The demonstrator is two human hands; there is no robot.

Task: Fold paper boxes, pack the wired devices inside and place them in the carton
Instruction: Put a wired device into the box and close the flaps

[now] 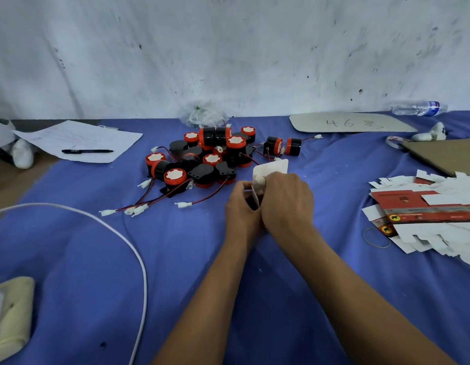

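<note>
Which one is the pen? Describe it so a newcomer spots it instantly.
Start at the blue cloth covering the table and look to its far left corner, where white paper sheets lie. The black pen rests flat on those sheets, lying left to right. It is the only slim dark stick there, well apart from the round red-and-black wired devices piled mid-table.

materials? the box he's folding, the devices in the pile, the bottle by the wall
Paper box: thin white card, matte; flaps bend under both hands' grip.
Wired devices: look like glossy black and red molded plastic; highlights on the casings.
Water bottle: clear thin plastic, crinkled, see-through.
</note>
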